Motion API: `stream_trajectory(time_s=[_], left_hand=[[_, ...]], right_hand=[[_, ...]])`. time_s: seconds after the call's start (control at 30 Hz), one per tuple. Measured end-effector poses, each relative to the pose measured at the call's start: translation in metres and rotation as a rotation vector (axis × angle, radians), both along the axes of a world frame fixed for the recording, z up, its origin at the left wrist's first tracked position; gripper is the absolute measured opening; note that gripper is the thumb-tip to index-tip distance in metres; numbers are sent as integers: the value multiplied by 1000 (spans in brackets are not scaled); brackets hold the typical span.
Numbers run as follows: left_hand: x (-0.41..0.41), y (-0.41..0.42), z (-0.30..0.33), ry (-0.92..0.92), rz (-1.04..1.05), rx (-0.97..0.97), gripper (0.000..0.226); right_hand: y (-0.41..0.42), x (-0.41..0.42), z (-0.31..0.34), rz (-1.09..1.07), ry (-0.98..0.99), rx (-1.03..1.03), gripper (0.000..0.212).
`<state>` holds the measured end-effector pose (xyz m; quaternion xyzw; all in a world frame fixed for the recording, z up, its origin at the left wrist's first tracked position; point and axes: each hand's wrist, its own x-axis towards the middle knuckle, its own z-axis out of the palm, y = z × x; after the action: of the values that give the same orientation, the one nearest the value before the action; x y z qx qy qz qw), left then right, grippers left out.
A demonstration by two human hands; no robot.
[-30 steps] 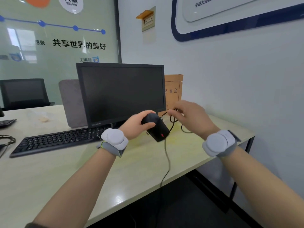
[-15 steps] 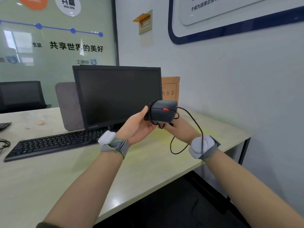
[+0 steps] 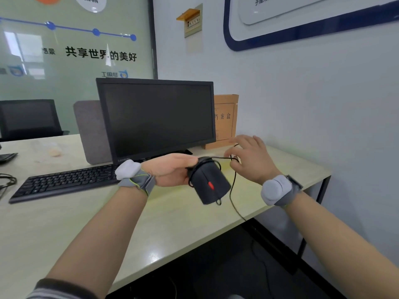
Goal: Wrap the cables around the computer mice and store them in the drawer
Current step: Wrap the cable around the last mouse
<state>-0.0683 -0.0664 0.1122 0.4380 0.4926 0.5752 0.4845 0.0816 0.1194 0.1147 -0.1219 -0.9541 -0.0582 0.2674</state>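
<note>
A black mouse point(image 3: 210, 184) with a red scroll wheel is held in the air by the left hand point(image 3: 170, 170), the fingers closed around its rear end and its front tilted down toward the desk point(image 3: 86, 223). The black cable point(image 3: 232, 190) is drawn taut from the top of the mouse rightward to the right hand point(image 3: 250, 158), where it is pinched between thumb and forefinger while the other fingers are spread loose. From that pinch the cable drops in a slack line past the mouse's right side and over the desk edge. A strand is seen wound across the mouse's body, with a small loop at its lower tip. Grey bands are worn on both wrists. Behind the grip stands a dark monitor point(image 3: 157, 117), a keyboard point(image 3: 64, 182) lies to its left, and a brown file box point(image 3: 225, 119) stands behind the right hand, against the wall.
</note>
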Motion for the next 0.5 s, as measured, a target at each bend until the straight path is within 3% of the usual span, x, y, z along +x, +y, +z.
stream_trajectory(time_s=[0.13,0.2,0.27,0.4,0.5], left_hand=[[10,17,7,-237,105,225,27],[15,28,15,-410,233,355,27],[13,36,22,-467,404,456,24],[0,39,17,-64,728,441,22],[-2,39,3,-10,847,431,36]], right_hand=[[-18,-4,-12,31,-81,-130,15],[-31,-7,-23,86,-229,-102,21],[-44,-6,-36,193,-330,-194,25],[-63,-2,-39,259,-329,-299,26],[-75,-4,-31,254,-343,-119,25]])
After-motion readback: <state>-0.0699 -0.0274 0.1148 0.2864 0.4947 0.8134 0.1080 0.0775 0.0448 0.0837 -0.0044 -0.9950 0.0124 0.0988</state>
